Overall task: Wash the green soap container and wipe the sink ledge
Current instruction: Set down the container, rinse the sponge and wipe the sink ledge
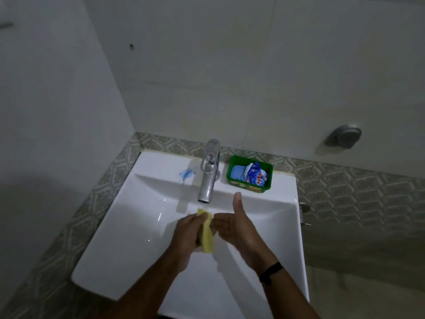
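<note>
A green soap container point(231, 169) stands on the sink ledge point(165, 164) right of the tap, holding a blue soap bar and a crumpled blue, white and red wrapper. Over the white basin point(128, 226), my left hand point(187, 233) grips a yellow sponge point(207, 236) held on edge. My right hand point(234, 226) is beside the sponge, palm toward it, thumb pointing up and fingers close to the sponge. Both hands sit just below the spout of the metal tap point(208, 176). A blue smear point(186, 174) marks the ledge left of the tap.
The sink stands in a corner, with a plain wall on the left and a patterned tile band point(345, 187) behind and around it. A round metal fitting point(345, 135) is on the wall at the upper right. A small metal bracket point(304, 215) sticks out beside the sink's right edge.
</note>
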The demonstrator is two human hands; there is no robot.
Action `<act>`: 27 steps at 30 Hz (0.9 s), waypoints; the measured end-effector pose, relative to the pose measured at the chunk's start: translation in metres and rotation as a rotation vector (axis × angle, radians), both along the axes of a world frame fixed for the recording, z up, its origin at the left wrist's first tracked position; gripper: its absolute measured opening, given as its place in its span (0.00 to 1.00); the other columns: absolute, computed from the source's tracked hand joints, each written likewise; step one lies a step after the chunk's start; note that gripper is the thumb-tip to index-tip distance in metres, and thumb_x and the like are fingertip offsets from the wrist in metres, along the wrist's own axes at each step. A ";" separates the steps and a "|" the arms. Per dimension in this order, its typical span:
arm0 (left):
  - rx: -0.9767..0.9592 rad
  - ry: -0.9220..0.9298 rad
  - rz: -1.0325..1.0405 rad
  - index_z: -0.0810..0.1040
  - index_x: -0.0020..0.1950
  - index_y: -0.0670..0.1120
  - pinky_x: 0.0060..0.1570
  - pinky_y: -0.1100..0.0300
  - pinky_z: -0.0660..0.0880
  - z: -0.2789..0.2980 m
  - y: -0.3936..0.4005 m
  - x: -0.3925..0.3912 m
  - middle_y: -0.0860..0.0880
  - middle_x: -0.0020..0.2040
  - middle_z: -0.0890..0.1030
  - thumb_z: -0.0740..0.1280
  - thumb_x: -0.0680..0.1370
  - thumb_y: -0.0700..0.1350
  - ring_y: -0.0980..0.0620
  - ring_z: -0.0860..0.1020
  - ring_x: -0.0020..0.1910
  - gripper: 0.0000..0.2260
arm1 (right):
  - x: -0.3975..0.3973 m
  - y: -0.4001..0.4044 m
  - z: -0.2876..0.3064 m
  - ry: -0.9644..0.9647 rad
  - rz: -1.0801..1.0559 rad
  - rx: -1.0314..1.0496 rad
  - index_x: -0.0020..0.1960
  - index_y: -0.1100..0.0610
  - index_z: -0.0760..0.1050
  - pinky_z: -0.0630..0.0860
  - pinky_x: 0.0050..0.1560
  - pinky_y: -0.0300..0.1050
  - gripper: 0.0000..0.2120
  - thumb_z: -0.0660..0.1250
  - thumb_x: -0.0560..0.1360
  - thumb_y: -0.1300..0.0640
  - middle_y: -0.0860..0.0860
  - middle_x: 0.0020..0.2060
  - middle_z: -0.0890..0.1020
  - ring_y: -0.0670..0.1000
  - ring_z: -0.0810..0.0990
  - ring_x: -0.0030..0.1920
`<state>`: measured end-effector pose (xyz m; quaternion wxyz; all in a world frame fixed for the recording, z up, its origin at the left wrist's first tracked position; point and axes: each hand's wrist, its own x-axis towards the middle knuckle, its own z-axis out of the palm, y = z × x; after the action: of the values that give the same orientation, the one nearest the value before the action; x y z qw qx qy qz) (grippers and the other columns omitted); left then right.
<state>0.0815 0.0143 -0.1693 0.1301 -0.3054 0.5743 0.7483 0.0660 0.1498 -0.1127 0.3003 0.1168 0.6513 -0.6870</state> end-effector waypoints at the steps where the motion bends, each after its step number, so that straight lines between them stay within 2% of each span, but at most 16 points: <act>1: 0.081 -0.028 0.100 0.79 0.58 0.36 0.55 0.45 0.76 0.001 -0.011 -0.001 0.36 0.53 0.83 0.64 0.78 0.46 0.40 0.82 0.50 0.15 | -0.003 -0.002 0.007 0.070 -0.050 0.102 0.53 0.65 0.81 0.75 0.58 0.51 0.40 0.52 0.73 0.30 0.60 0.45 0.85 0.59 0.82 0.52; 3: 0.248 -0.014 0.258 0.78 0.57 0.39 0.52 0.47 0.76 0.012 -0.036 -0.005 0.39 0.55 0.81 0.59 0.80 0.48 0.41 0.80 0.50 0.15 | -0.009 -0.004 0.019 0.305 -0.230 0.217 0.44 0.59 0.83 0.78 0.50 0.49 0.27 0.62 0.73 0.35 0.54 0.40 0.85 0.55 0.83 0.45; 4: 0.299 0.033 0.325 0.77 0.56 0.42 0.49 0.50 0.76 0.020 -0.050 -0.009 0.41 0.55 0.80 0.58 0.81 0.50 0.43 0.80 0.50 0.14 | -0.012 -0.005 0.025 0.428 -0.316 0.242 0.43 0.57 0.82 0.77 0.48 0.49 0.21 0.64 0.74 0.39 0.52 0.39 0.85 0.52 0.82 0.44; 6: 0.205 0.170 0.442 0.77 0.56 0.46 0.46 0.54 0.75 0.038 -0.071 -0.023 0.45 0.53 0.81 0.63 0.78 0.56 0.46 0.80 0.50 0.15 | -0.019 -0.010 0.042 0.639 -0.423 0.249 0.47 0.54 0.80 0.76 0.47 0.43 0.12 0.65 0.77 0.46 0.48 0.42 0.83 0.43 0.80 0.45; 8: -0.090 0.358 0.447 0.74 0.63 0.47 0.51 0.55 0.75 0.054 -0.080 -0.044 0.49 0.55 0.80 0.71 0.72 0.57 0.49 0.78 0.56 0.23 | -0.027 -0.021 0.060 0.809 -0.409 0.299 0.59 0.55 0.77 0.73 0.54 0.36 0.15 0.64 0.78 0.49 0.47 0.53 0.81 0.39 0.77 0.54; 10: -0.543 0.485 0.222 0.62 0.75 0.47 0.67 0.54 0.68 0.057 -0.077 -0.067 0.51 0.68 0.71 0.72 0.74 0.53 0.52 0.70 0.67 0.34 | -0.039 -0.036 0.069 0.923 -0.328 0.400 0.68 0.56 0.70 0.67 0.66 0.40 0.23 0.63 0.78 0.46 0.51 0.66 0.74 0.46 0.70 0.66; 12: -1.196 0.563 -0.155 0.52 0.78 0.42 0.75 0.49 0.54 0.045 -0.066 -0.089 0.47 0.77 0.59 0.61 0.78 0.57 0.48 0.58 0.76 0.35 | -0.049 -0.053 0.069 1.017 -0.206 0.539 0.72 0.57 0.65 0.59 0.72 0.44 0.28 0.61 0.77 0.44 0.54 0.73 0.65 0.49 0.62 0.73; 13: -1.429 0.563 -0.322 0.50 0.79 0.41 0.75 0.45 0.48 0.034 -0.058 -0.096 0.43 0.79 0.53 0.54 0.79 0.59 0.44 0.53 0.78 0.34 | -0.053 -0.060 0.067 1.049 -0.145 0.613 0.74 0.57 0.62 0.56 0.73 0.46 0.29 0.59 0.78 0.44 0.55 0.75 0.62 0.50 0.58 0.74; 15: -1.720 0.500 -0.582 0.45 0.79 0.41 0.75 0.44 0.45 0.004 -0.046 -0.102 0.40 0.79 0.47 0.48 0.81 0.55 0.41 0.47 0.78 0.31 | -0.060 -0.072 0.060 1.058 -0.052 0.710 0.75 0.60 0.59 0.52 0.75 0.48 0.30 0.58 0.79 0.44 0.56 0.76 0.57 0.52 0.53 0.76; 17: -1.768 0.601 -0.646 0.45 0.79 0.41 0.76 0.46 0.48 -0.010 -0.038 -0.097 0.40 0.79 0.46 0.51 0.83 0.51 0.41 0.48 0.78 0.29 | -0.064 -0.079 0.049 1.058 -0.019 0.795 0.75 0.62 0.57 0.50 0.75 0.49 0.29 0.57 0.80 0.47 0.58 0.76 0.55 0.54 0.51 0.76; 18: -1.669 0.733 -0.646 0.49 0.79 0.40 0.76 0.47 0.51 -0.010 -0.041 -0.096 0.42 0.79 0.50 0.52 0.83 0.50 0.42 0.52 0.78 0.28 | -0.065 -0.081 0.044 1.077 -0.031 0.831 0.74 0.63 0.59 0.51 0.75 0.50 0.27 0.56 0.81 0.49 0.59 0.76 0.57 0.55 0.51 0.76; 20: -1.416 0.857 -0.703 0.59 0.77 0.39 0.74 0.51 0.59 0.002 -0.062 -0.095 0.46 0.76 0.60 0.52 0.83 0.53 0.46 0.60 0.75 0.26 | -0.069 -0.084 0.036 1.138 -0.090 0.891 0.71 0.66 0.63 0.58 0.73 0.54 0.24 0.56 0.80 0.55 0.62 0.74 0.61 0.60 0.57 0.75; 21: -1.405 0.866 -0.694 0.63 0.75 0.40 0.72 0.51 0.63 0.004 -0.078 -0.094 0.45 0.75 0.64 0.49 0.83 0.57 0.45 0.65 0.74 0.28 | -0.070 -0.085 0.032 1.174 -0.116 0.922 0.70 0.68 0.65 0.61 0.72 0.57 0.22 0.57 0.79 0.59 0.64 0.72 0.64 0.62 0.60 0.73; 23: -1.522 0.768 -0.538 0.70 0.72 0.41 0.67 0.50 0.70 -0.001 -0.120 -0.097 0.41 0.70 0.72 0.43 0.82 0.61 0.43 0.72 0.68 0.32 | -0.072 -0.084 0.027 1.229 -0.132 0.958 0.68 0.70 0.66 0.63 0.70 0.58 0.21 0.58 0.77 0.65 0.67 0.70 0.66 0.65 0.63 0.71; 25: -1.615 0.509 -0.372 0.74 0.68 0.37 0.65 0.49 0.69 -0.007 -0.150 -0.101 0.38 0.66 0.76 0.43 0.84 0.55 0.40 0.75 0.65 0.29 | -0.072 -0.084 0.026 1.242 -0.133 0.941 0.69 0.70 0.65 0.61 0.71 0.57 0.22 0.57 0.76 0.66 0.67 0.70 0.65 0.65 0.62 0.72; 27: -1.678 0.403 -0.299 0.76 0.65 0.35 0.63 0.47 0.71 -0.008 -0.136 -0.102 0.36 0.63 0.78 0.48 0.84 0.50 0.37 0.77 0.62 0.25 | -0.071 -0.085 0.026 1.222 -0.142 0.912 0.70 0.69 0.64 0.59 0.72 0.56 0.22 0.56 0.77 0.66 0.65 0.71 0.64 0.64 0.60 0.73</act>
<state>-0.0206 -0.1219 -0.1777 -0.1450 -0.0839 0.9814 0.0938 -0.0048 0.0644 -0.0863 -0.2359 -0.1298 0.9116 -0.3106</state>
